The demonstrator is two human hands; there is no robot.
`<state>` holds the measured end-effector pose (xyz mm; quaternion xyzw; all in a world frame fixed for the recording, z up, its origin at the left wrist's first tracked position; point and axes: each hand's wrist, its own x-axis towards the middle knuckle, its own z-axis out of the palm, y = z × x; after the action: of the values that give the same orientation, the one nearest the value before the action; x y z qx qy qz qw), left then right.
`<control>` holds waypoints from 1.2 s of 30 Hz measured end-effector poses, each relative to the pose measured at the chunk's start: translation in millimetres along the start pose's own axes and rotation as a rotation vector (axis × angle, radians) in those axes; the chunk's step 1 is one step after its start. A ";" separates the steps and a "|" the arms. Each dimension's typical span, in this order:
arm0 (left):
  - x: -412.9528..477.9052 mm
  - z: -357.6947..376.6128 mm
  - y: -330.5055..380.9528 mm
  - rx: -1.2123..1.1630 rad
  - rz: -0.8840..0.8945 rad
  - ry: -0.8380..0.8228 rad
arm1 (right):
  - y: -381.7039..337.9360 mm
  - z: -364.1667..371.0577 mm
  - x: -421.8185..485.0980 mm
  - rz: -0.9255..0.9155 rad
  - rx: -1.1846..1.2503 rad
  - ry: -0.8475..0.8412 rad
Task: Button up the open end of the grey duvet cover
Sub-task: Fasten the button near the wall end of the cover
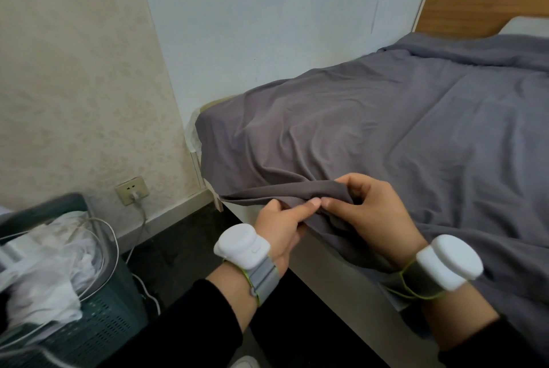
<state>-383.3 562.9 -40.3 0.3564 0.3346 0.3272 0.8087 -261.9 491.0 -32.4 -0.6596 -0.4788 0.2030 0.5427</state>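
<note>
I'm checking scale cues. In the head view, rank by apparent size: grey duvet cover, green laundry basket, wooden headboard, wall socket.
1. grey duvet cover
2. green laundry basket, near the camera and cropped
3. wooden headboard, far off and cropped, so likely bigger than it looks
4. wall socket

**Camera Configuration: Single Head View**

One wide-angle head-worn camera looks forward and down, close above the left hand (279,226) and right hand (372,213) at the bed (322,262) edge, facing toward the headboard (475,8) at upper right.
</note>
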 end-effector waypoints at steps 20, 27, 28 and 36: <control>-0.1 -0.8 4.3 0.128 0.155 0.047 | -12.6 4.5 -7.4 0.039 0.192 0.129; 0.7 -2.7 3.4 0.141 0.147 0.064 | -6.4 4.8 -4.9 0.061 0.178 0.188; 0.9 -2.6 2.8 0.143 0.148 0.066 | -5.4 6.1 -5.2 0.065 0.174 0.183; 2.3 0.1 1.2 0.194 0.131 0.074 | 0.1 17.2 -6.7 0.034 -0.027 0.179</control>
<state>-382.2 565.2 -40.0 0.4417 0.3701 0.3582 0.7346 -278.5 494.3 -39.9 -0.6904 -0.4198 0.1461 0.5707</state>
